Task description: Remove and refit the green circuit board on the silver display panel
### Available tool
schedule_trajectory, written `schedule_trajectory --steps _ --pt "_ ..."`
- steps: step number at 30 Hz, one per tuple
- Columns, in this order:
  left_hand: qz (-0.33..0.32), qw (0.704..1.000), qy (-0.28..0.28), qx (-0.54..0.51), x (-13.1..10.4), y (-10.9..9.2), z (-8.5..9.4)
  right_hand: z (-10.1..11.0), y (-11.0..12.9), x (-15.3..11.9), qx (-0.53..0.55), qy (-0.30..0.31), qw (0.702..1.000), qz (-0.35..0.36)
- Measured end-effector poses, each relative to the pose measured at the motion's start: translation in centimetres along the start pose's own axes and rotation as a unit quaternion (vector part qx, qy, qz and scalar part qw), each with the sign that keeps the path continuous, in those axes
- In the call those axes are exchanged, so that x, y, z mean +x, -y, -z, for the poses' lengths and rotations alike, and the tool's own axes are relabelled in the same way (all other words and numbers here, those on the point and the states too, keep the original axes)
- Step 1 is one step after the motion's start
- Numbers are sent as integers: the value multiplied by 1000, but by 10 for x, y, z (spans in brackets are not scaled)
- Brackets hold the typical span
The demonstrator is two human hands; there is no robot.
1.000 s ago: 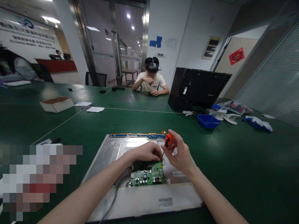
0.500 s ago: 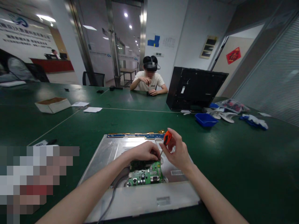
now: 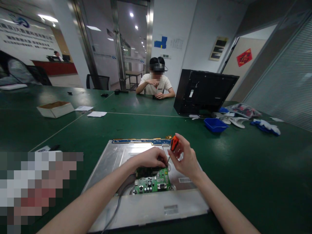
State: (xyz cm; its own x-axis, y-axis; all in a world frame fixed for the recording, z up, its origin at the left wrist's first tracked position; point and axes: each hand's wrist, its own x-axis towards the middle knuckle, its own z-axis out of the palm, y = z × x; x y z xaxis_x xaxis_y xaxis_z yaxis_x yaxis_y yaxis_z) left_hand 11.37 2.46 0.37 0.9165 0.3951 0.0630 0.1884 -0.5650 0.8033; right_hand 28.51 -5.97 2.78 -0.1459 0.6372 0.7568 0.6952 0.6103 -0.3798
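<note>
Short of a blue tray (image 3: 215, 128), right hand (image 3: 187, 159) grips screwdriver (image 3: 174, 143); left hand (image 3: 151, 158), hold unclear

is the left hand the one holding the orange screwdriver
No, the right hand grips the orange screwdriver, while the left hand is by the green circuit board.

Across this green-topped table (image 3: 246, 172) I see steel-framed glass doors (image 3: 102, 42), ceiling lights (image 3: 131, 15) showing in the glass. A red reception desk (image 3: 53, 67) stands off left on pale floor (image 3: 59, 79); to the right, a red diamond decoration (image 3: 244, 58) hangs on a pale door (image 3: 257, 45), near slatted blinds (image 3: 290, 71).
</note>
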Motion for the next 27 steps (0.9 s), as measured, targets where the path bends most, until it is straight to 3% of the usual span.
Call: schedule_trajectory --steps 7,14,27 --pt "6 1000 7 -17 1 2 0 -1 -4 -2 -10 -7 1000 -2" --pt "2 1000 2 -23 1 2 -2 1 1 0 27 28 999 -7" --pt "4 1000 5 -15 1 3 -1 -3 -1 -2 1 -6 1000 5"
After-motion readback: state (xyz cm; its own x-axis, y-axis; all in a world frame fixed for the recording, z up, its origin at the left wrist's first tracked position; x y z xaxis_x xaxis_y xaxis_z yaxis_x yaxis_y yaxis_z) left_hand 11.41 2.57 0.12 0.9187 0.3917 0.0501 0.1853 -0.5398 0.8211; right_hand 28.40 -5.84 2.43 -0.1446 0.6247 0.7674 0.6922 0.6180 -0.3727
